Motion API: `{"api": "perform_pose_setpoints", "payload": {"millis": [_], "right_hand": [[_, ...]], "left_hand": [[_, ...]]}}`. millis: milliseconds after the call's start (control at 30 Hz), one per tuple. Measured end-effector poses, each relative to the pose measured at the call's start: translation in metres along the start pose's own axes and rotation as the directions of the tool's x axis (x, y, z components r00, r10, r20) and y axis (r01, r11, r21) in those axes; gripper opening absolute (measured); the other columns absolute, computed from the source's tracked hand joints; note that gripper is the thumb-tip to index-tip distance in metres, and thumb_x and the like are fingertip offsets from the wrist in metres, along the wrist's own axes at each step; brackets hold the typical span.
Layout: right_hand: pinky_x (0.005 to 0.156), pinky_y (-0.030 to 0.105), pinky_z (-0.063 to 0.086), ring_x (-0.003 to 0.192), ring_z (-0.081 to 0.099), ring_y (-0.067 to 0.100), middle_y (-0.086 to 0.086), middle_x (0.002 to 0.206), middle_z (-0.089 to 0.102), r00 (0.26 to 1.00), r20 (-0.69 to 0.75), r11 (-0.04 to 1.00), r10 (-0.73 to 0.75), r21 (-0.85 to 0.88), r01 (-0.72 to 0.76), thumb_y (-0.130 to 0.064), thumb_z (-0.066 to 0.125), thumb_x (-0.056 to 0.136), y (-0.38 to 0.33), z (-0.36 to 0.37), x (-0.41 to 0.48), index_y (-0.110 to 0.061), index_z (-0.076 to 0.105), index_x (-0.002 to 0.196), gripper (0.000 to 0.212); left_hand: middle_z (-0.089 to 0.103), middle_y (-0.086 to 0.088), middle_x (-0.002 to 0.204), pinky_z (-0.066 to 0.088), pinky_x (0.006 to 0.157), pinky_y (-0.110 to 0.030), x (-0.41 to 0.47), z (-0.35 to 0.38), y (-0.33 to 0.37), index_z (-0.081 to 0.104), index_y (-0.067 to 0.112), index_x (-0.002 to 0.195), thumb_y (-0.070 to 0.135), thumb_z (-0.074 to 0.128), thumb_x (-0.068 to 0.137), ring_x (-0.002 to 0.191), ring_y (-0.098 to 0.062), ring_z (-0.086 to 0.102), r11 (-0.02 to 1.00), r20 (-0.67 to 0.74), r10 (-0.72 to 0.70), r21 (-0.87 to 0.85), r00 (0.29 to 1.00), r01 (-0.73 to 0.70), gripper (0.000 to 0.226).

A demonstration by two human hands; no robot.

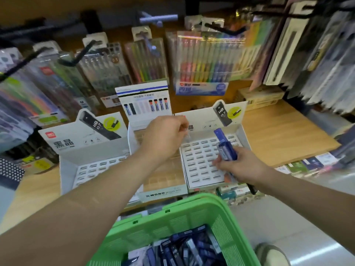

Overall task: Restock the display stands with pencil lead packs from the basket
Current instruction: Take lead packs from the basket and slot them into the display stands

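Gripping a bunch of blue pencil lead packs (225, 148), the right hand (238, 167) is hovering over the slotted right display stand (199, 164). The left hand (165, 137) is curling its fingers above the middle stand (163, 192); whether it is pinching anything, I cannot tell. More packs (184, 248) are lying in the green basket (172, 223).

wooden shelf (278, 131): white stand (86, 146) left of my left hand (165, 135), mono stand (163, 181) beneath it, second white stand (199, 166) under my right hand (240, 166).
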State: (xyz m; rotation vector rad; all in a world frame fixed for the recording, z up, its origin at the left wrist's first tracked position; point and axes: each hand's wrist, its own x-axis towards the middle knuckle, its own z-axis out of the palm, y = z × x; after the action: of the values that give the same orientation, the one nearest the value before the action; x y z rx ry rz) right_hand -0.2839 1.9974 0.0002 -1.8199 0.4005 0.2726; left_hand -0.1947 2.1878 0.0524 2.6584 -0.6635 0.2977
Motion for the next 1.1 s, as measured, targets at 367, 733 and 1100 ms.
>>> {"api": "perform_pose_setpoints", "payload": {"millis": [367,733,1100], "right_hand": [[0.050,0.025,0.052,0.051,0.061,0.013,-0.001,0.108,0.069,0.992,0.082,0.992,-0.094,-0.075,0.100,-0.001,0.064,0.087,0.018,0.001,0.010,-0.025,0.058,0.103,0.030],[0.043,0.017,0.043,0.043,0.057,0.010,-0.004,0.105,0.070,0.994,0.112,0.999,-0.020,-0.025,0.023,0.001,0.062,0.088,0.019,-0.015,0.002,-0.011,0.060,0.113,0.028],[0.038,0.014,0.039,0.039,0.055,0.009,0.004,0.090,0.069,0.999,0.045,0.992,0.011,0.125,-0.017,0.005,0.063,0.085,0.016,-0.005,0.002,-0.007,0.064,0.100,0.019]], "left_hand": [[0.027,0.006,0.076,0.031,0.065,-0.027,0.001,0.020,0.015,0.069,0.033,0.098,0.035,0.067,0.085,0.077,-0.020,0.033,0.948,-0.009,-0.016,0.318,1.000,0.018,0.013],[0.052,-0.001,0.095,0.039,0.076,-0.031,0.003,0.023,0.023,0.069,0.031,0.110,0.031,0.066,0.086,0.097,-0.026,0.048,0.901,0.073,0.070,0.424,0.995,-0.094,0.024],[0.066,0.004,0.097,0.024,0.077,-0.039,-0.007,0.021,0.034,0.068,0.020,0.103,0.014,0.062,0.084,0.104,-0.021,0.041,0.777,0.236,0.143,0.575,0.961,-0.257,0.020]]}}
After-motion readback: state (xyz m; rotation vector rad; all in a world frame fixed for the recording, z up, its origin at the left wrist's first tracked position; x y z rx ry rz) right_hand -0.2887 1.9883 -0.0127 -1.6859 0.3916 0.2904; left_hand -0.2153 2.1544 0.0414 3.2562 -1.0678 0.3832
